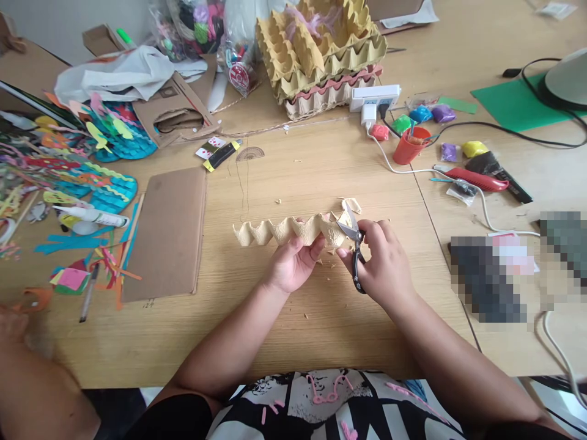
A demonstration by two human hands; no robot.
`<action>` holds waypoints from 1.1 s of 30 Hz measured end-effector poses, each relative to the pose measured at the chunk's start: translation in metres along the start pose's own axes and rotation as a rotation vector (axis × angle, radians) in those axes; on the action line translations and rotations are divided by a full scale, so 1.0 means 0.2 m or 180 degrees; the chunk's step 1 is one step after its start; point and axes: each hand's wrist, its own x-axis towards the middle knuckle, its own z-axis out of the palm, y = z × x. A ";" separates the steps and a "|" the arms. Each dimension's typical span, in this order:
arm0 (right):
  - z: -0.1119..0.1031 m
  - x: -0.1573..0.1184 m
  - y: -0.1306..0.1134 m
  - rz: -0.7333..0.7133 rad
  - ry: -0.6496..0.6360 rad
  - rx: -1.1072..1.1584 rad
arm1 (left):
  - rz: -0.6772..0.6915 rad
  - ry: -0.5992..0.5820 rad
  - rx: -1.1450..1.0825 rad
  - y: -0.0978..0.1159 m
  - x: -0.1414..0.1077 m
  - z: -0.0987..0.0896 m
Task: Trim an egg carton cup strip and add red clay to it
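Note:
My left hand (293,264) grips a strip cut from an egg carton (279,232), a pale row of several joined cups held level above the table. Its fingers wrap under the right half of the strip. My right hand (383,260) is closed round the black handles of a pair of scissors (356,263). The scissor blades are apart and point up and left, at the right end of the strip. Behind the blades lies a cut-off scrap of carton (352,205), with small crumbs scattered on the wood below.
At left are a flat cardboard sheet (165,232), a glue bottle (98,216) and coloured paper strips. Egg trays (321,55) are stacked at the back. A red cup (411,146), power strip (373,96) and cables stand right. Another person's arm (36,379) rests at lower left.

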 end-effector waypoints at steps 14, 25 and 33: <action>0.01 0.00 0.01 -0.0080 0.0224 -0.0315 | -0.0182 0.0006 -0.0060 0.00 0.01 -0.02; -0.01 0.01 0.01 0.0019 0.0215 -0.0395 | -0.0155 0.0138 -0.0097 0.00 0.01 -0.02; -0.03 0.02 0.01 -0.0012 0.0089 -0.0366 | -0.0135 0.0259 -0.0023 0.01 0.01 -0.01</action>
